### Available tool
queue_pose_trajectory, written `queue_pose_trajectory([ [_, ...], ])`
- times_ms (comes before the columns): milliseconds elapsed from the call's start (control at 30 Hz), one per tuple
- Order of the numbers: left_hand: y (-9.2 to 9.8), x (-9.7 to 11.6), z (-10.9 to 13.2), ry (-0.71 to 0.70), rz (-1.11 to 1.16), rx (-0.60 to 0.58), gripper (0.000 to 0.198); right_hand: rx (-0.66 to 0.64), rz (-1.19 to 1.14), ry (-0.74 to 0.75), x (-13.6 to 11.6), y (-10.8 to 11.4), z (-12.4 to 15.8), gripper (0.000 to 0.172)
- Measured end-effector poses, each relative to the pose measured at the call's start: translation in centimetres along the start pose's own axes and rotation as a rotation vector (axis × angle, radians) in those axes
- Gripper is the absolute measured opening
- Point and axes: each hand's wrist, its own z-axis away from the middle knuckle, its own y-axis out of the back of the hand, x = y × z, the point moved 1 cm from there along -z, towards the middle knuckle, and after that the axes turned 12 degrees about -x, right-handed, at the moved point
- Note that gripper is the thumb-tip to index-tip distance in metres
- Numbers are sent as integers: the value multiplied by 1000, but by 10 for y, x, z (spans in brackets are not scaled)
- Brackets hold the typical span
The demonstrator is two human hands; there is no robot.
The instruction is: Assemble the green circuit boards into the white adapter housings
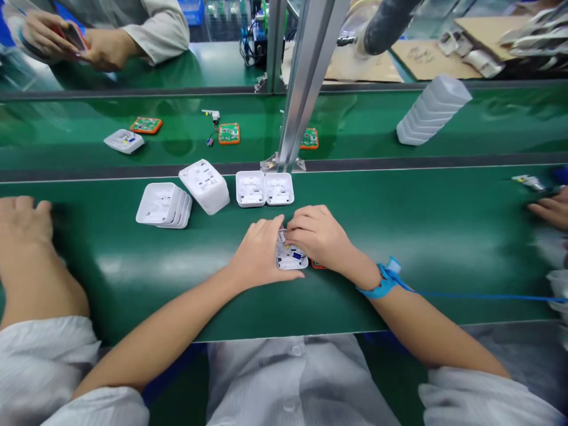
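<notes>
One white shell (287,262) sits open side up, mid-counter (199,313), too squarish for a clear long axis. Left hand (260,253) grips its left side; right hand (322,239) has bunched fingertips inside, can't tell on what. Looks like fitting parts; next move probably needs a steady shell. Orange-edged board (318,265) just right, two open shells (251,189) far side.

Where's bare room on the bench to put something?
Bare bench lies between the right hand and the rightmost co-worker's hand, and between the leftmost white stack and left forearm. Crowded: around the paired white shells.
</notes>
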Motion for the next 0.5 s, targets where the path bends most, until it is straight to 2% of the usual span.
queue_pose_trajectory([
  [100,-1,-2,1,20,-17,-21,113,-51,31,-17,-6,1,1,26],
  [233,-5,-4,1,-22,-40,-15,113,-112,81,-132,-18,11,5,30],
  [367,-5,-3,0,-14,-60,-14,111,-208,18,-210,-24,20,10,30],
  [500,3,0,-1,-25,-54,-85,110,-180,68,-257,-29,20,15,25],
])
